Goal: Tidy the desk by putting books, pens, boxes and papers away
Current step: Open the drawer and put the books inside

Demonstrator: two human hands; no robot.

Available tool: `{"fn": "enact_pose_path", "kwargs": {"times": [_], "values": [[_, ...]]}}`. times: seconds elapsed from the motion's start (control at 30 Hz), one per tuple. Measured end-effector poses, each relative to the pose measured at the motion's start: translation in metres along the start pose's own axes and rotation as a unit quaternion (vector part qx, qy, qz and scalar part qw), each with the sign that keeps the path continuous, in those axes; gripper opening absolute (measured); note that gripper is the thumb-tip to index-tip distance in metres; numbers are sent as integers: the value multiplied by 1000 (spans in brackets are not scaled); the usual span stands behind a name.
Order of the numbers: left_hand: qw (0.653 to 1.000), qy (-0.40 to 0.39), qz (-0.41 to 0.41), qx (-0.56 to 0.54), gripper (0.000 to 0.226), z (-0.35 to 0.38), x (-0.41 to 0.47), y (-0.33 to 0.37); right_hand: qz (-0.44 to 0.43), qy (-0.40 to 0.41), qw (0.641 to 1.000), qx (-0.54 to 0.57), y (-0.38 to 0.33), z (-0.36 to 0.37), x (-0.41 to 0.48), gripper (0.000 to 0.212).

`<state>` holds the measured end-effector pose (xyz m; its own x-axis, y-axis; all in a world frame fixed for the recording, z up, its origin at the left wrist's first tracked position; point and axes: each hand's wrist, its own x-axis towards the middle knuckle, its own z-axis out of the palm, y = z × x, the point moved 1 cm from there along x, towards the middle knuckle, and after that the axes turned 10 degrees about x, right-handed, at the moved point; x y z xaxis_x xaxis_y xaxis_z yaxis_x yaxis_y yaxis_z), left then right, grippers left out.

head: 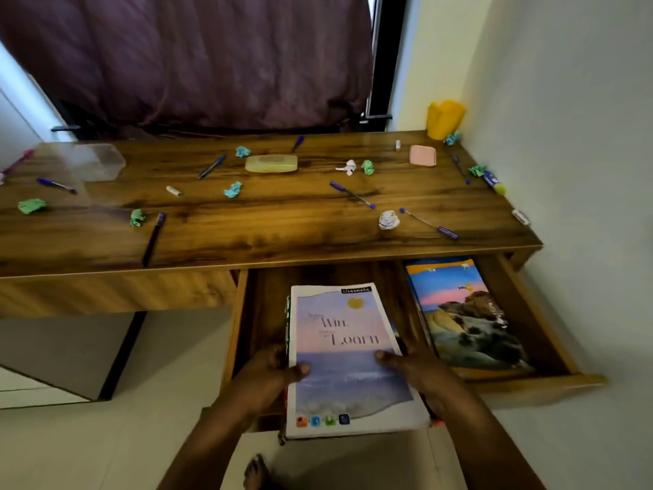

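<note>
A stack of notebooks point(348, 351), topped by a pink and blue seascape cover, hangs over the front of the open wooden drawer point(551, 341). My left hand point(272, 374) grips its left edge with the thumb on the cover. My right hand point(413, 369) grips its right edge the same way. Another book point(466, 313) with a rocky coast cover lies in the drawer's right side. On the wooden desk point(268, 221) lie several pens point(352, 194) and crumpled paper balls point(388, 219).
A yellow cup point(444, 118) stands in the desk's back right corner, with a pink box point(422, 155) nearby. A yellow case point(271, 163) and a clear plastic container point(95, 162) sit further left. The wall runs along the right; a dark curtain hangs behind.
</note>
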<state>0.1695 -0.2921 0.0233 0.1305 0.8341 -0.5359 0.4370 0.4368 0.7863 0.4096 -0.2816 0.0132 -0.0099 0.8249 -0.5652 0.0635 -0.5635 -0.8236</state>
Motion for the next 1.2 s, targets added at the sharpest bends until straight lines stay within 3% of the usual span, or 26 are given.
{"fn": "enact_pose_path", "kwargs": {"times": [0.23, 0.37, 0.5, 0.63, 0.83, 1.0, 1.1, 1.2], "values": [[996, 29, -65, -56, 44, 12, 71, 1, 24, 12, 999, -26, 0, -11, 78, 39], [995, 70, -75, -3, 58, 21, 113, -3, -8, 39, 997, -64, 2, -9, 115, 51], [989, 102, -69, 78, 44, 35, 128, -17, -6, 61, 986, -157, 24, -6, 128, 52], [984, 136, -56, 96, 33, 38, 131, -24, -32, 94, 971, -217, 28, -8, 122, 41], [984, 154, -56, 68, 28, 47, 134, -23, -36, 86, 966, -240, 34, -10, 124, 45], [986, 149, -80, -9, 38, 46, 135, -34, -50, 74, 952, -292, 42, -20, 118, 60], [985, 144, -90, -20, 33, 51, 137, -36, -60, 77, 940, -328, 45, -25, 118, 59], [986, 140, -87, -28, 44, 58, 137, -31, -64, 97, 917, -383, 44, -27, 119, 55]]}}
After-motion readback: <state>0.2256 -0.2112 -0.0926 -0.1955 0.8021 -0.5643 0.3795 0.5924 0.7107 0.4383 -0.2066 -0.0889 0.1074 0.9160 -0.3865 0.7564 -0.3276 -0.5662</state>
